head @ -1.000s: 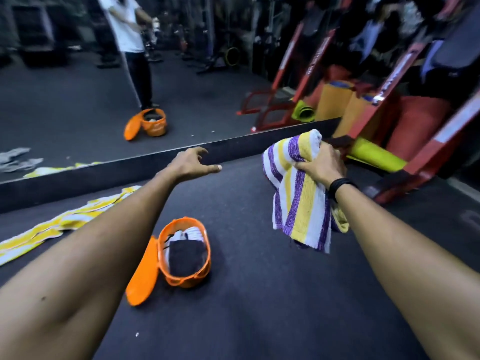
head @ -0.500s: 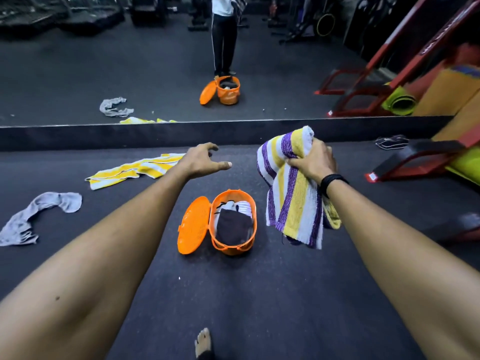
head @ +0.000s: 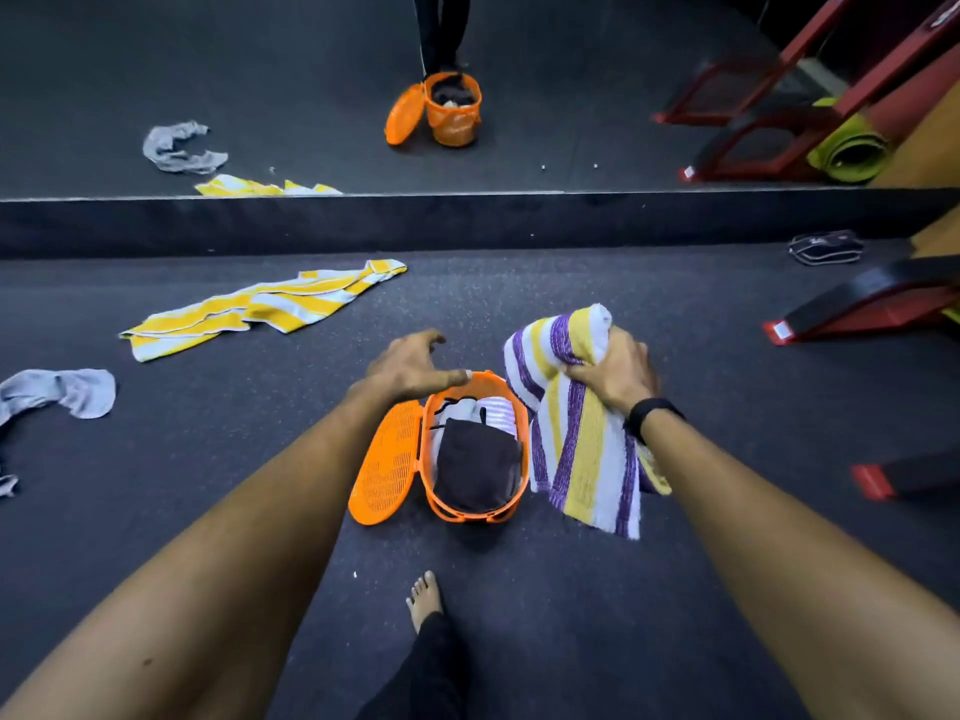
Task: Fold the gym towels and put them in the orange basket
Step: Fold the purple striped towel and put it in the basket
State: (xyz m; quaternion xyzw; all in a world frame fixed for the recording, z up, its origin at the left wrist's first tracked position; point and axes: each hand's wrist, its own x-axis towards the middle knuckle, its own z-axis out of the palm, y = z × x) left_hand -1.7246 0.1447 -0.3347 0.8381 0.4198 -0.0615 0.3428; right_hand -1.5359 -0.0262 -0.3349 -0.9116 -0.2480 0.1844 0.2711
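The orange basket (head: pixel 435 504) stands on the dark floor below my hands, its lid (head: pixel 387 462) hinged open to the left. Folded dark and white towels lie inside it. My right hand (head: pixel 613 374) grips a bunched purple, yellow and white striped towel (head: pixel 579 433), which hangs just right of the basket. My left hand (head: pixel 410 363) hovers over the basket's far rim, fingers apart and holding nothing. A yellow and white striped towel (head: pixel 265 306) lies spread on the floor at the far left. A grey towel (head: pixel 62 392) lies crumpled at the left edge.
A wall mirror (head: pixel 571 70) behind a low dark ledge (head: pixel 467 223) reflects the basket, the towels and a person's legs. Red equipment frames (head: pixel 862 304) stand at the right, with a dark slipper (head: pixel 826 247) nearby. My bare foot (head: pixel 425 597) is on the floor below the basket.
My view has tilted down and swung left, so the basket now sits under my hands. Both hands have come lower toward the basket. The right hand still grips the striped towel.
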